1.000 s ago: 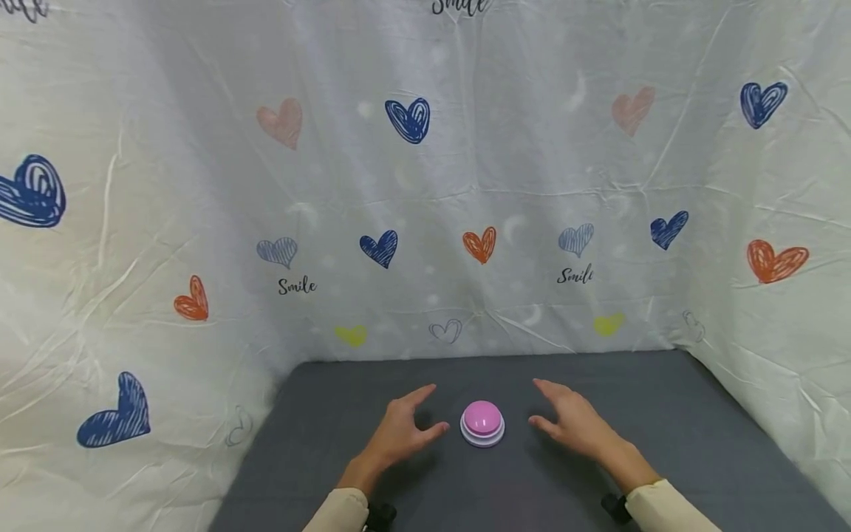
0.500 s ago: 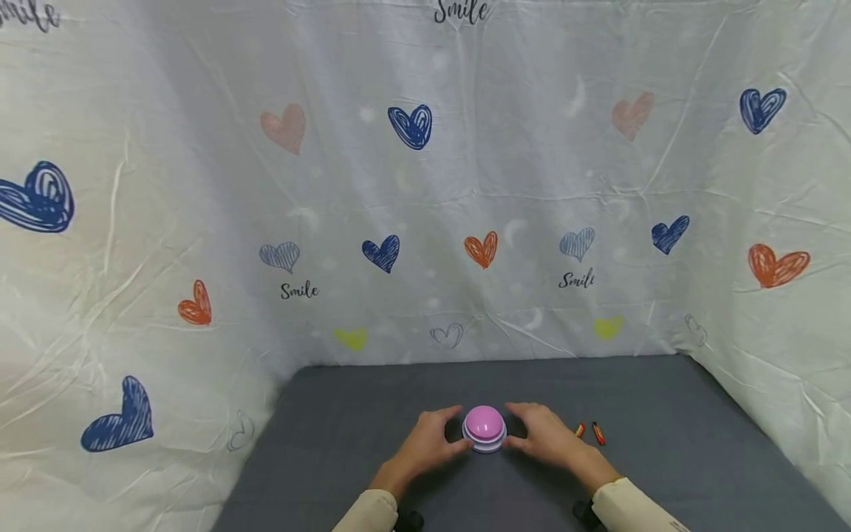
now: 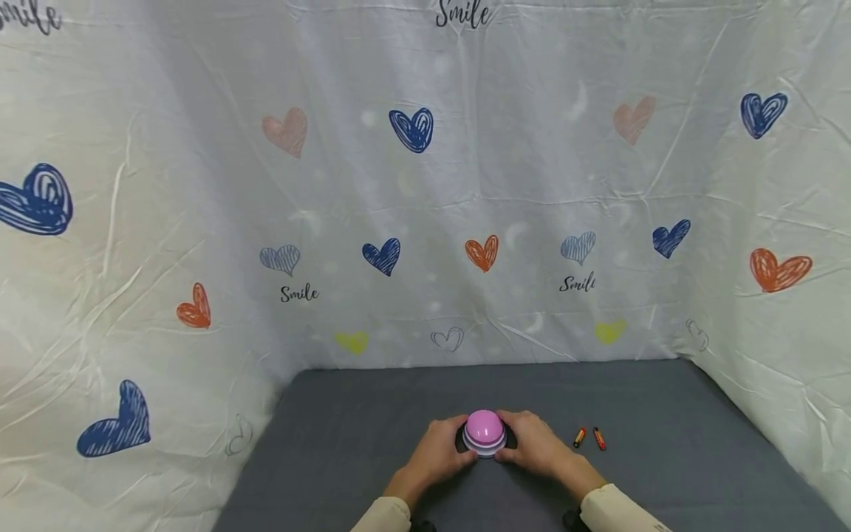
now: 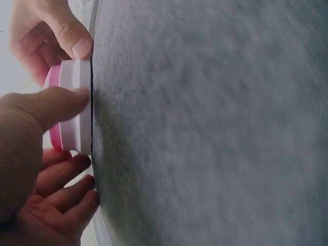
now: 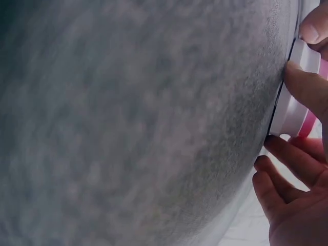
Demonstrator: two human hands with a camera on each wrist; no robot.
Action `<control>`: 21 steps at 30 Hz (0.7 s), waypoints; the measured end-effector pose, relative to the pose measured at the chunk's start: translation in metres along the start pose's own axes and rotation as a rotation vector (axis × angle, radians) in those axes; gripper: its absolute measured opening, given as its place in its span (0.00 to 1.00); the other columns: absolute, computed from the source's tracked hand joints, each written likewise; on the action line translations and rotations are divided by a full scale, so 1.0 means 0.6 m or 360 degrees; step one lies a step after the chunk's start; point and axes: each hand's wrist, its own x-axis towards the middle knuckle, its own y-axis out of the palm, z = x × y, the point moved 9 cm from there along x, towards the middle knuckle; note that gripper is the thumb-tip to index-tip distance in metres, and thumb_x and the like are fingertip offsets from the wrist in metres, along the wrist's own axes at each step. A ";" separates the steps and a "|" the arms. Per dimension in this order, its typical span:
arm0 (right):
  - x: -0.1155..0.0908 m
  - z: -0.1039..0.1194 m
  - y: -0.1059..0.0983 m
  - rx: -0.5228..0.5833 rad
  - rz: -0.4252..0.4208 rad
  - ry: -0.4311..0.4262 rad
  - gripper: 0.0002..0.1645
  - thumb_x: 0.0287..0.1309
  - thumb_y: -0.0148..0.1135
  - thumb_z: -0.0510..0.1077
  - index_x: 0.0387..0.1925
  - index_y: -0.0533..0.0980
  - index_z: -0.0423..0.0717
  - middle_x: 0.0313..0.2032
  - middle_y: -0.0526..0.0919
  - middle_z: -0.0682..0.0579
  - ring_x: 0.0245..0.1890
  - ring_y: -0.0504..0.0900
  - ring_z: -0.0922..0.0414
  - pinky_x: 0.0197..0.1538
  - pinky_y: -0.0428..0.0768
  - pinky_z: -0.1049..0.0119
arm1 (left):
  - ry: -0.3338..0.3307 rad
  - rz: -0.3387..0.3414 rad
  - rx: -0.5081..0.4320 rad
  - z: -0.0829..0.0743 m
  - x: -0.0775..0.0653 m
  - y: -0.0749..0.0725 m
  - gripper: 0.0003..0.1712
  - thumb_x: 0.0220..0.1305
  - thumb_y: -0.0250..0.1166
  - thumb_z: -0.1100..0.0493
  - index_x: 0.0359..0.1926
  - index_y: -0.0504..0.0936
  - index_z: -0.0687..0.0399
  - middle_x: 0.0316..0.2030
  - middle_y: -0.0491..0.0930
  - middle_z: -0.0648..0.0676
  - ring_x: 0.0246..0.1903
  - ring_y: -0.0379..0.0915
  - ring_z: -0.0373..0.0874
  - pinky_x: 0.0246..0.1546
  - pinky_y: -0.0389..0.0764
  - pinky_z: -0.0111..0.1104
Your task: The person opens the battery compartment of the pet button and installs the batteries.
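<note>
A round push button (image 3: 484,428) with a pink dome and a white base sits on the grey tabletop, in the middle of the head view. From its left side my left hand (image 3: 435,452) grips the base. The left wrist view shows that hand's thumb (image 4: 64,102) lying across the white base (image 4: 76,130), with the fingers curled at the far side. My right hand (image 3: 535,445) holds the opposite side. In the right wrist view its thumb (image 5: 306,87) presses on the base, and the fingertips touch the lower rim.
Two small batteries (image 3: 600,439), orange and dark, lie on the grey tabletop (image 3: 372,403) to the right of my right hand. A white curtain (image 3: 425,185) printed with hearts and "Smile" closes off the back and both sides.
Both hands have come inward from either side and taken hold of the push button's base. The two batteries, out of sight a second ago, now lie at the right.
</note>
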 end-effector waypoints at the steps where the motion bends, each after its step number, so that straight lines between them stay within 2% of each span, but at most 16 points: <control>1: 0.001 0.000 0.001 0.0002 -0.0007 0.0006 0.42 0.53 0.86 0.46 0.66 0.79 0.32 0.59 0.88 0.38 0.58 0.86 0.40 0.64 0.85 0.36 | 0.0003 -0.0008 -0.0017 0.000 -0.001 -0.001 0.38 0.56 0.83 0.57 0.64 0.83 0.70 0.58 0.89 0.65 0.59 0.87 0.58 0.66 0.87 0.54; 4: 0.002 0.002 0.004 -0.0002 -0.0010 0.0024 0.41 0.54 0.85 0.46 0.66 0.79 0.34 0.59 0.88 0.39 0.59 0.86 0.41 0.66 0.85 0.37 | 0.0041 -0.0049 0.0004 0.012 0.003 0.008 0.36 0.57 0.82 0.58 0.64 0.83 0.70 0.57 0.89 0.65 0.58 0.87 0.57 0.63 0.89 0.53; 8: 0.002 0.003 0.005 -0.0023 -0.0003 0.0024 0.40 0.56 0.84 0.47 0.66 0.79 0.35 0.59 0.89 0.40 0.59 0.86 0.41 0.65 0.86 0.37 | -0.0014 -0.0035 -0.0016 0.014 0.003 0.009 0.36 0.58 0.82 0.58 0.64 0.83 0.69 0.57 0.89 0.64 0.58 0.87 0.56 0.64 0.88 0.53; 10: 0.001 0.004 0.005 -0.0020 0.0005 0.0022 0.40 0.57 0.84 0.47 0.67 0.79 0.34 0.59 0.89 0.40 0.59 0.86 0.41 0.65 0.86 0.37 | -0.0089 0.0001 -0.0072 0.002 -0.002 0.000 0.36 0.56 0.84 0.60 0.64 0.83 0.69 0.58 0.88 0.65 0.60 0.86 0.59 0.66 0.86 0.57; 13: -0.002 0.005 0.003 0.0003 0.0018 0.0013 0.41 0.58 0.83 0.47 0.67 0.78 0.32 0.61 0.88 0.38 0.60 0.86 0.39 0.67 0.85 0.36 | -0.0128 0.0013 -0.0077 0.004 -0.003 0.001 0.37 0.58 0.83 0.58 0.66 0.82 0.68 0.60 0.88 0.64 0.62 0.85 0.58 0.68 0.85 0.55; 17: -0.004 0.011 -0.008 0.0058 0.0040 -0.0006 0.41 0.62 0.80 0.47 0.69 0.76 0.29 0.64 0.85 0.34 0.64 0.85 0.37 0.70 0.83 0.36 | -0.0122 -0.0009 -0.0142 0.006 -0.007 -0.005 0.38 0.61 0.82 0.57 0.68 0.80 0.70 0.62 0.86 0.66 0.64 0.84 0.60 0.70 0.84 0.55; 21: -0.004 0.017 -0.024 0.0153 0.0054 -0.0014 0.40 0.68 0.76 0.50 0.71 0.75 0.29 0.65 0.85 0.35 0.65 0.86 0.39 0.69 0.85 0.38 | -0.0122 -0.0022 -0.0240 0.008 -0.014 -0.017 0.38 0.68 0.78 0.53 0.71 0.78 0.69 0.66 0.84 0.66 0.67 0.81 0.60 0.72 0.82 0.56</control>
